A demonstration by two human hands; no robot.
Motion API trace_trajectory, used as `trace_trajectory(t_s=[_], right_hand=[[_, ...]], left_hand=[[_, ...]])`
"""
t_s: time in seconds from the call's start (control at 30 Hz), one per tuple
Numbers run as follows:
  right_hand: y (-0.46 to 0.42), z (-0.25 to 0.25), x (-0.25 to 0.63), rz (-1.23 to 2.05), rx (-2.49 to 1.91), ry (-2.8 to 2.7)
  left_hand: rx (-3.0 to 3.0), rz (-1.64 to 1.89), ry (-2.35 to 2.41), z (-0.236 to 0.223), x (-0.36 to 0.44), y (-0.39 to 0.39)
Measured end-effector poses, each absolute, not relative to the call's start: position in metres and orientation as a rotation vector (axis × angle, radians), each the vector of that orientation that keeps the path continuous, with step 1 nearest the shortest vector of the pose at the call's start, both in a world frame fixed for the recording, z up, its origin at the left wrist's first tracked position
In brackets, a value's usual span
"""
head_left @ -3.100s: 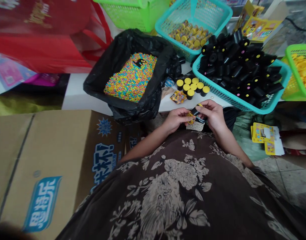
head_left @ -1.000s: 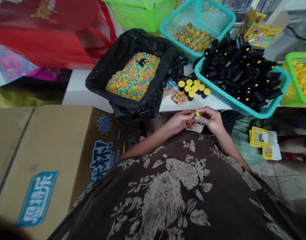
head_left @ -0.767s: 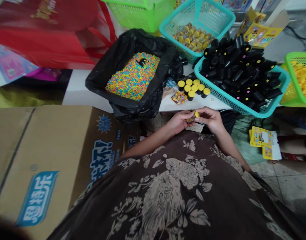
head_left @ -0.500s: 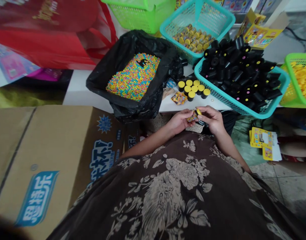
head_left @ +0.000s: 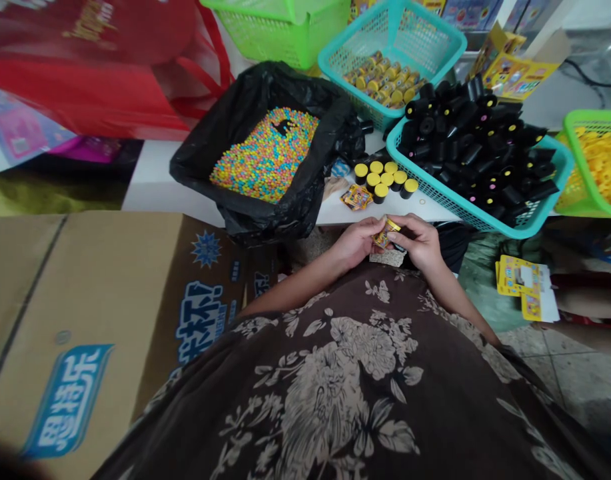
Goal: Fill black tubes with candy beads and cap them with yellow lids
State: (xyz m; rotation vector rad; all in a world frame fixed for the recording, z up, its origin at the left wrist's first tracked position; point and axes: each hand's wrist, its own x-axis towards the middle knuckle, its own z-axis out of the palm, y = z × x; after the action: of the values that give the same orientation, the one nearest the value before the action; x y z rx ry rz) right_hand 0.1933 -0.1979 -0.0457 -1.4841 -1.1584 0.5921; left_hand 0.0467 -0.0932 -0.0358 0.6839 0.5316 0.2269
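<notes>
left hand (head_left: 356, 243) and right hand (head_left: 420, 243) both hold one container (head_left: 382, 237), seemingly part-labelled, eight bare containers (head_left: 380, 193) remain, and many labelled ones (head_left: 385, 79) already lie in basket (head_left: 330, 75)

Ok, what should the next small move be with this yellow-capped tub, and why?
Probably smooth the printed label around the yellow-capped tub with the right hand, while the left hand steadies it. Both hold it, and the capped pieces in the far teal basket look wrapped in similar print.
</notes>
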Motion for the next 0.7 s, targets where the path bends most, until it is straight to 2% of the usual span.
trace_trajectory(t_s=[0.2,0.33,0.6,0.7], right_hand=[[-0.195,-0.045,0.184,0.692,-1.393,-0.897],[-0.195,-0.043,0.18,0.702,-1.401,-0.906],[-0.198,-0.038,0.178,0.583,-1.478,-1.095],[-0.201,-0.033,0.178,0.391,-1.479,-1.137]], left_hand=[[0.723,0.413,0.568,-0.027,0.047,-0.098],[0.687,0.403,0.594,-0.026,0.048,-0.099],[0.613,0.391,0.639,-0.032,0.05,-0.096],[0.591,0.307,0.635,-0.031,0.049,-0.094]])
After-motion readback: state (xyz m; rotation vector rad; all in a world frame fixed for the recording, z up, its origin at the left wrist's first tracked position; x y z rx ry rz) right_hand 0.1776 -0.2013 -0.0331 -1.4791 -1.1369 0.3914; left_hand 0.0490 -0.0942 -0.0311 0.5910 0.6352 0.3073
